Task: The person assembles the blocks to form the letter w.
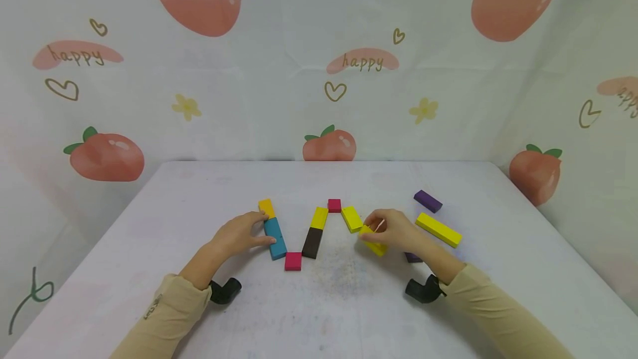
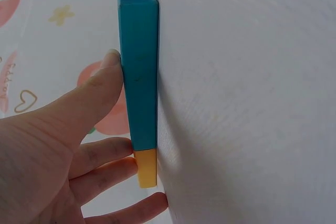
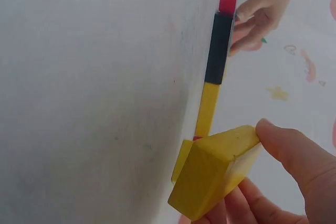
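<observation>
Zigzagging across the table is a row of coloured blocks. My left hand (image 1: 242, 232) is at its left arm, thumb touching the blue block (image 2: 139, 72) and fingertips by the orange block (image 1: 266, 208). Beyond the blue block's near end lies a red block (image 1: 293, 261), followed by a black block (image 1: 312, 243), a yellow block (image 1: 319, 218), and another red block (image 1: 334, 205). My right hand (image 1: 395, 230) pinches a yellow block (image 3: 210, 169) between thumb and fingers, tilted in the right wrist view. Just left of it, a flat yellow block (image 1: 352, 219) lies beside the far red block.
On the right lie a purple block (image 1: 428, 201) and a long yellow block (image 1: 438, 230). Another purple block (image 1: 413, 257) is partly hidden under my right wrist. A printed cloth (image 1: 279, 115) hangs behind the table (image 1: 319, 314).
</observation>
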`<state>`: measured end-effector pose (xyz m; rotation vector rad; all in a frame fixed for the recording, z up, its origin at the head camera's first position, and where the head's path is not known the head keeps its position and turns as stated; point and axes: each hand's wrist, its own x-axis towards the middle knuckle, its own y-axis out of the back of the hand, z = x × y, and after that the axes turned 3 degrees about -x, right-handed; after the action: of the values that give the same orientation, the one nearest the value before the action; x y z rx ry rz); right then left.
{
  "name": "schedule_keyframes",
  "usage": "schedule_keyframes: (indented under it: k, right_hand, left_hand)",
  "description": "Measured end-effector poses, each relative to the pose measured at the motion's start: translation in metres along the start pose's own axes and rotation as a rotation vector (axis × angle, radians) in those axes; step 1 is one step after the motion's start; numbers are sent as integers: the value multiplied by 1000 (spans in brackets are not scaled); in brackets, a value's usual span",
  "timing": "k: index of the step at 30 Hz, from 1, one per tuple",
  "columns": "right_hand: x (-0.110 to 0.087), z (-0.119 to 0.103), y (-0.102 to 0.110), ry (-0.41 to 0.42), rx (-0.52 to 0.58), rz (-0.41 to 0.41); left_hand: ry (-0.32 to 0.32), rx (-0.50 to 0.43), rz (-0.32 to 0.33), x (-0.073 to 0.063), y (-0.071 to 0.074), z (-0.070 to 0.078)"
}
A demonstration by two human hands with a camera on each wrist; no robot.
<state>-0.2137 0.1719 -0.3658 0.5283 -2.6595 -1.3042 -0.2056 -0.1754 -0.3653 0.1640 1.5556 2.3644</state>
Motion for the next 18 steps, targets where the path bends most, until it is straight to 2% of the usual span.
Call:
schedule_keyframes:
  k: [7,18]
  right_hand:
    - [0,-4,-6,-51,7,15]
    - [5,-8,-9,-113,-60,35]
  left_hand:
    - [-4,6,0,0,0,0]
    - [0,3,-6,0,0,0]
